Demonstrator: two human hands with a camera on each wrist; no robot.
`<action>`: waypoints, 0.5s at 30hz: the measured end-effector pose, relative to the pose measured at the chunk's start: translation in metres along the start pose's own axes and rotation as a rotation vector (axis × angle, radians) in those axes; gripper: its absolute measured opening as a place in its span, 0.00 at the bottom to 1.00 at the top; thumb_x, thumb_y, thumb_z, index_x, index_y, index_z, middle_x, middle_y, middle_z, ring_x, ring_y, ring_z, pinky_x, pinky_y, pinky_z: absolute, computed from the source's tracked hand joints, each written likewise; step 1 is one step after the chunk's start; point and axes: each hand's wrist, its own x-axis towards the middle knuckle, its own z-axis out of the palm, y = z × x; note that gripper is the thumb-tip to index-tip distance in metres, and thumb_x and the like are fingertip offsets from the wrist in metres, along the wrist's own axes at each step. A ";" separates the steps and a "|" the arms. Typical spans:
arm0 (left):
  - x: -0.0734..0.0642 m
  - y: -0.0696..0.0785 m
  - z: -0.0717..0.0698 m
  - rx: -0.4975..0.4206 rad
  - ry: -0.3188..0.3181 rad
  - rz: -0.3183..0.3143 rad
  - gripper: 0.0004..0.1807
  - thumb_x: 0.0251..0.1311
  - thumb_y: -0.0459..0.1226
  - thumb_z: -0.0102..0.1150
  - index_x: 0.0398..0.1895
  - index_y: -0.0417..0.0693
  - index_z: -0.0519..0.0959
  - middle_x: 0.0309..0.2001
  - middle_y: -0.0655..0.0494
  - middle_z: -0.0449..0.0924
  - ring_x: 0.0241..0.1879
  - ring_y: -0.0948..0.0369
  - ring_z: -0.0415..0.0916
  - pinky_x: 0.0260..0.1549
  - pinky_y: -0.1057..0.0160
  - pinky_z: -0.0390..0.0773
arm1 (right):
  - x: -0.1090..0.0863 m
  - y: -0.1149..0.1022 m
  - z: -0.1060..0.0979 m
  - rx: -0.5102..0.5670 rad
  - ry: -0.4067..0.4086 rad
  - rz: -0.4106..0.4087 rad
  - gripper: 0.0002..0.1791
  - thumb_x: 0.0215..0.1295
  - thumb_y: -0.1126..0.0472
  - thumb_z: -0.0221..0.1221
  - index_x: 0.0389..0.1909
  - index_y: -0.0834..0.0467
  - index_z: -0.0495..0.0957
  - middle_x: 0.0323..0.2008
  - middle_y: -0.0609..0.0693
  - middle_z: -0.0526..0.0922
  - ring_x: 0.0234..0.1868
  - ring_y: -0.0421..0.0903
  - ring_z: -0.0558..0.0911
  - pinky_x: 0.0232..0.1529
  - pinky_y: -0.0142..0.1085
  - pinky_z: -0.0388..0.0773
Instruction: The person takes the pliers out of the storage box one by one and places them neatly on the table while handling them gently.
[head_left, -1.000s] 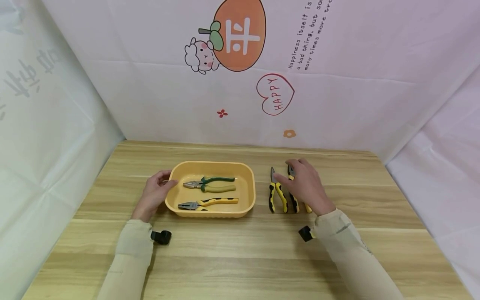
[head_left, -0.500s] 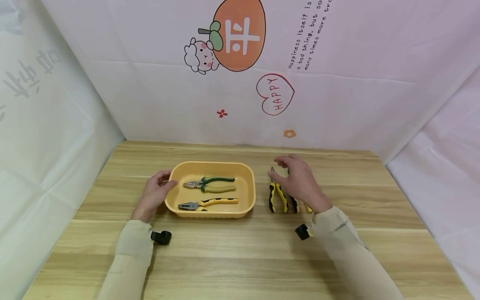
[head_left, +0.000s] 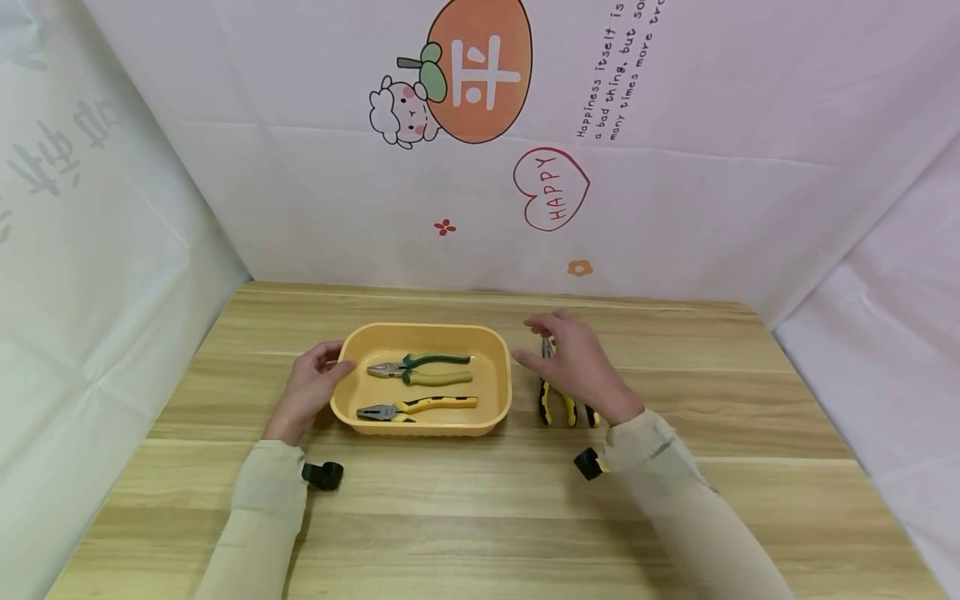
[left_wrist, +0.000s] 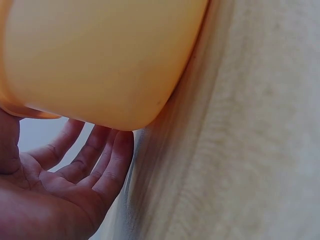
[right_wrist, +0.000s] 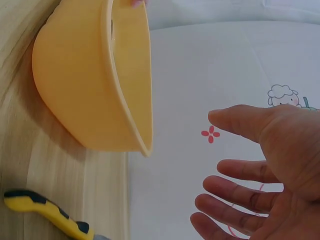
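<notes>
A yellow plastic basin [head_left: 492,375] stands on the table with two pairs of pliers lying inside. One is the green-handled pair of combination pliers [head_left: 441,377]; nearer the front wall lies the yellow-and-black pair [head_left: 442,402]. My left hand [head_left: 303,392] grips the basin's left end, thumb over the rim and fingers against the outer wall [left_wrist: 100,60]. Right of the basin, my right hand [head_left: 576,367] hovers over long-nose pliers [head_left: 545,404] with yellow-and-black handles. Its spread fingers hold nothing in the right wrist view. Another pair of pliers [head_left: 592,417] is mostly hidden beneath it.
The wooden table [head_left: 450,517] ends at a white cloth backdrop [head_left: 315,208] with printed drawings. More white cloth hangs at both sides. Each wrist carries a black camera, such as the left one [head_left: 324,476].
My right hand has moved left, from above the rightmost pliers to above the long-nose pair, towards the basin. The left hand, basin and pliers have stayed in place.
</notes>
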 end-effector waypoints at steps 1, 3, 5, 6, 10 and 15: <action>0.000 0.000 0.000 0.000 0.001 -0.001 0.27 0.74 0.35 0.54 0.71 0.32 0.65 0.64 0.34 0.68 0.58 0.46 0.71 0.44 0.67 0.82 | 0.001 -0.001 0.001 0.002 -0.002 -0.004 0.29 0.65 0.51 0.69 0.60 0.65 0.78 0.52 0.60 0.80 0.51 0.56 0.80 0.49 0.50 0.79; 0.001 0.000 0.000 0.004 0.004 0.001 0.27 0.74 0.35 0.54 0.71 0.32 0.65 0.64 0.34 0.68 0.57 0.47 0.71 0.44 0.68 0.81 | 0.002 -0.003 0.004 0.004 -0.006 -0.007 0.29 0.65 0.50 0.69 0.60 0.64 0.79 0.52 0.59 0.81 0.51 0.55 0.80 0.49 0.49 0.78; 0.001 0.000 0.000 0.009 0.006 0.003 0.27 0.74 0.35 0.54 0.71 0.32 0.65 0.64 0.34 0.68 0.57 0.47 0.71 0.44 0.69 0.81 | 0.004 -0.005 0.006 0.012 -0.013 -0.010 0.29 0.65 0.50 0.69 0.61 0.63 0.79 0.52 0.57 0.81 0.51 0.54 0.80 0.50 0.48 0.78; 0.001 0.000 0.000 0.010 0.007 0.004 0.27 0.74 0.35 0.54 0.71 0.32 0.65 0.64 0.34 0.68 0.57 0.47 0.71 0.44 0.69 0.81 | 0.004 -0.006 0.007 0.017 -0.019 -0.012 0.29 0.65 0.49 0.69 0.61 0.63 0.79 0.52 0.57 0.81 0.51 0.54 0.79 0.51 0.48 0.78; 0.002 -0.001 0.000 0.014 0.005 0.005 0.27 0.74 0.35 0.55 0.71 0.32 0.65 0.64 0.34 0.68 0.57 0.48 0.71 0.44 0.69 0.81 | 0.007 -0.009 0.012 0.047 -0.043 -0.012 0.30 0.64 0.49 0.69 0.62 0.62 0.78 0.52 0.55 0.80 0.53 0.53 0.78 0.52 0.46 0.79; 0.002 -0.002 0.000 0.014 0.004 0.005 0.27 0.74 0.36 0.55 0.71 0.33 0.65 0.65 0.35 0.68 0.57 0.48 0.71 0.45 0.69 0.80 | 0.010 -0.012 0.019 0.061 -0.067 -0.039 0.30 0.65 0.48 0.69 0.61 0.62 0.78 0.52 0.58 0.80 0.52 0.56 0.79 0.51 0.48 0.79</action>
